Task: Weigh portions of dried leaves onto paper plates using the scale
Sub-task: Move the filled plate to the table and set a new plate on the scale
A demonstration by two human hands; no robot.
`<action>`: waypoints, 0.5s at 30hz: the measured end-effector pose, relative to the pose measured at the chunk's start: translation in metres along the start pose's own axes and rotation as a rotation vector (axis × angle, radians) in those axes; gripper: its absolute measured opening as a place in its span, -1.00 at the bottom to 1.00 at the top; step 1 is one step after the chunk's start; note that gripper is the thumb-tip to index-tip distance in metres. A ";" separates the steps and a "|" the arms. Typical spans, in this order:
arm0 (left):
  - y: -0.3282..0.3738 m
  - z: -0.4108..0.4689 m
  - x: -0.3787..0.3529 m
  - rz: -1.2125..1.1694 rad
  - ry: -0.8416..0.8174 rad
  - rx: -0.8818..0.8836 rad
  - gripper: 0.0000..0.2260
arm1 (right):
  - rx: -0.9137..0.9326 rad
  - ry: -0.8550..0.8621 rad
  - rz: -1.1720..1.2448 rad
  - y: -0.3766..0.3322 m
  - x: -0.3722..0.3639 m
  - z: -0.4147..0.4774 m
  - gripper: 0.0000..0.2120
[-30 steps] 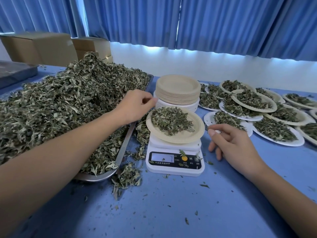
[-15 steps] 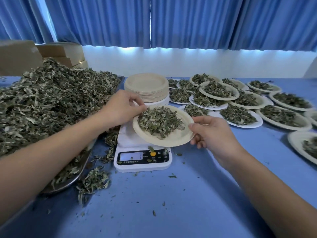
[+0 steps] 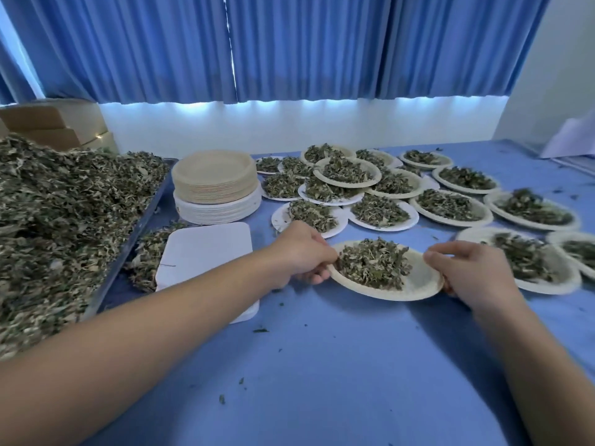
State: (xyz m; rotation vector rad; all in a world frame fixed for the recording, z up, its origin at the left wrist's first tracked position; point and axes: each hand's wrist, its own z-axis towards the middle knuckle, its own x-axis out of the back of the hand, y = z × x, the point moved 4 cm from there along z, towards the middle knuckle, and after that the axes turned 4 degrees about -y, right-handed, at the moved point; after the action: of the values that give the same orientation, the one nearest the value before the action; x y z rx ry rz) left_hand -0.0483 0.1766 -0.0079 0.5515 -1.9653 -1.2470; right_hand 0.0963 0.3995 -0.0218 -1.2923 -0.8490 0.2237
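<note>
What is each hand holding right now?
Left hand: fingers curled on the left rim of the paper plate.
Right hand: grips the plate's right rim.

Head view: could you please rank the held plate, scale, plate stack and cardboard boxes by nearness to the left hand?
1. Held plate, gripped by the left hand.
2. Scale, just left.
3. Plate stack, behind the scale.
4. Cardboard boxes, far back-left.
</note>
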 end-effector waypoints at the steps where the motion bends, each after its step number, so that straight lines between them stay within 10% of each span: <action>1: 0.001 0.004 -0.007 -0.041 -0.017 0.013 -0.87 | 0.017 0.037 -0.064 0.000 0.004 0.001 -0.90; 7: 0.014 0.022 -0.050 -0.232 -0.061 0.063 -0.84 | 0.339 0.264 -0.407 -0.024 0.013 -0.015 -0.78; 15: 0.030 0.026 -0.055 -0.245 -0.121 0.037 -0.87 | 0.787 0.067 -0.531 -0.061 -0.036 -0.044 -0.91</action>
State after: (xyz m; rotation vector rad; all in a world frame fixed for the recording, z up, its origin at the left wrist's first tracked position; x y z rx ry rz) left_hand -0.0321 0.2420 -0.0068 0.7701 -2.0711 -1.4244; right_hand 0.0817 0.3267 0.0168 -0.3200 -0.8885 0.0711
